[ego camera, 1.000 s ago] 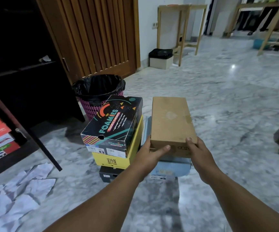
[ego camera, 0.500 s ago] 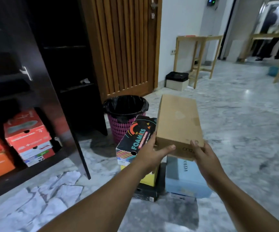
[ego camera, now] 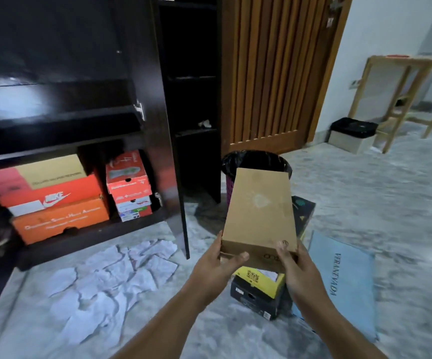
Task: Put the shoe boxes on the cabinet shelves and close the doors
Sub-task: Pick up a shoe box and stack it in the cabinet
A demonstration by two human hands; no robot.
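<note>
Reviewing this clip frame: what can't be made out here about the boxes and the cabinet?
- Head view: print on the brown box near end, partly covered by the left hand and right hand.
- Boxes left on the floor: the stack under the held box is mostly hidden; only the yellow box end shows.
- Upper cabinet shelves: dark and motion-blurred, contents unreadable.
- Small labels on the shelved orange boxes: too blurred.

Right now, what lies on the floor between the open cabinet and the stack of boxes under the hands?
In the head view, crumpled white paper sheets cover the marble floor there, and the open door's edge stands between too.
</note>
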